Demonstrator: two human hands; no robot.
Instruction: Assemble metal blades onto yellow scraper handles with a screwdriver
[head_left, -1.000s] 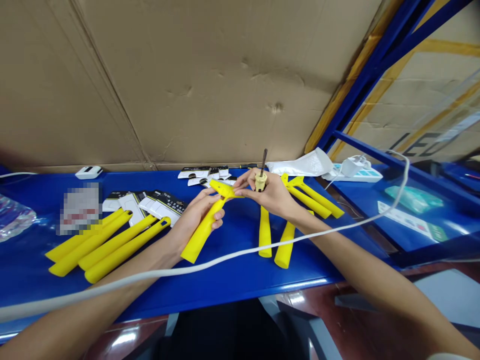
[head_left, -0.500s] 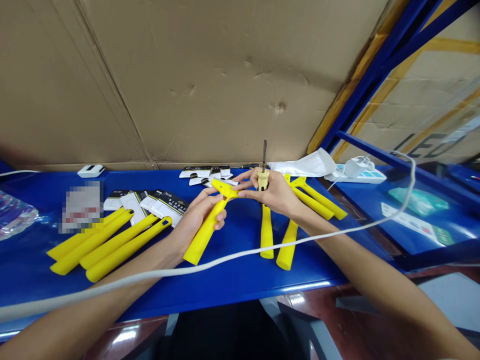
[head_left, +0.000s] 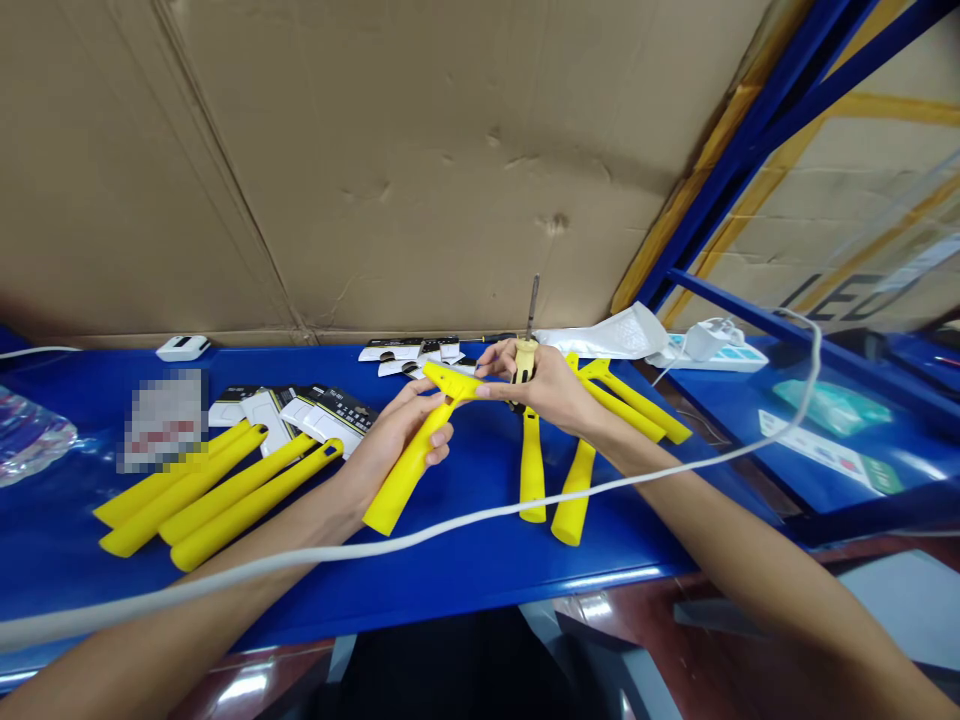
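Observation:
My left hand [head_left: 405, 430] is wrapped round the shaft of a yellow T-shaped plastic handle [head_left: 405, 480], its head tilted up and away from me. My right hand [head_left: 551, 385] grips a screwdriver [head_left: 525, 362] with a cream handle, its metal tip pointing upward. The right thumb also touches the end of the yellow head, while other fingers curl behind. Below the right hand lie more yellow handles [head_left: 533, 470], and two yellow T-shaped pieces [head_left: 637, 400] rest just right of it.
Several yellow tubes [head_left: 255, 505] lie at the left beside black-and-white packages [head_left: 330, 415]. A white cable [head_left: 480, 512] crosses in front of my forearms. At the back are a white bag [head_left: 604, 335] and a power strip [head_left: 731, 355]. Cardboard [head_left: 450, 180] walls the rear.
The right fingers have shifted slightly on the yellow head, and the screwdriver leans a little more to the right. The left hand keeps its hold on the handle.

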